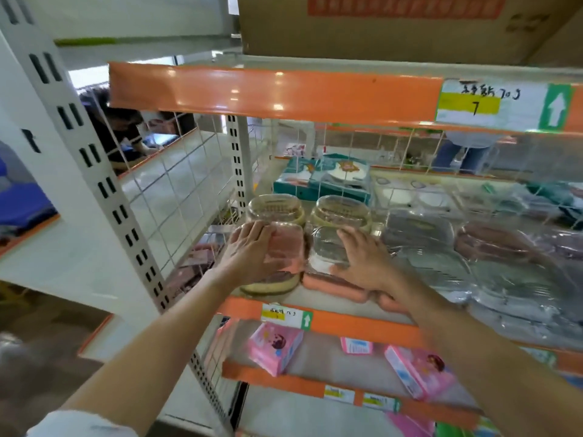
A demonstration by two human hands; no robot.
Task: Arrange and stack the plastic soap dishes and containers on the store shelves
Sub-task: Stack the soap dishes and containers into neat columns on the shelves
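left hand [252,247]: arm stretched forward, palm down, fingers straight, resting flat on pink soap dish [285,247] atop a stack at shelf [334,302] front-left | right hand [367,263]: arm stretched forward, fingers spread flat over clear soap dish [328,246] just right of pink one | both hands grip nothing

Left hand [252,250]: bare, no ring or glove seen.
Right hand [366,260]: bare, no ring or glove seen.
Forearms: both uncovered, wrists without watch or band.
Sleeve [79,424]: pale, whitish cloth at 7 o'clock, on the left upper arm, edge slightly frayed.
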